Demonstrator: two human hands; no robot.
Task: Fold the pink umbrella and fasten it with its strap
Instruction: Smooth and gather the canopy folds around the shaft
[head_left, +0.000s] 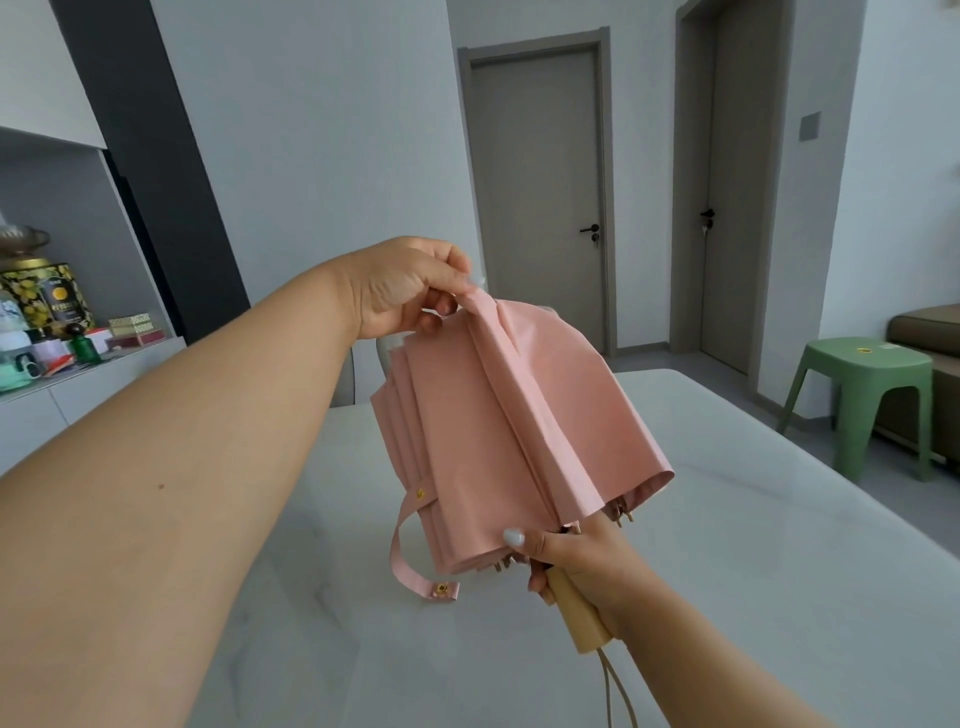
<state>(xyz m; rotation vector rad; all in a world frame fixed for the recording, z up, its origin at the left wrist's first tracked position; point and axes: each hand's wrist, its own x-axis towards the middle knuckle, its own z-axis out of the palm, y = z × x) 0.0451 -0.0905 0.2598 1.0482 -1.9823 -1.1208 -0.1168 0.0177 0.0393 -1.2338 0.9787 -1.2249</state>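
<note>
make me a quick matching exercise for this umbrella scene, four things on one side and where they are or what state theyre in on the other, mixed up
Things
1. left hand
2. right hand
3. strap
4. green stool

States
A. hangs loose, snap undone
B. grips the wooden handle
C. stands on the floor right of the table
D. pinches a fold at the top of the pink umbrella

Pairs: 1-D, 2-B, 3-A, 4-C

Matt pink cloth umbrella, pale wooden handle within curled fingers; glossy marbled table; brass strap snap.
</note>
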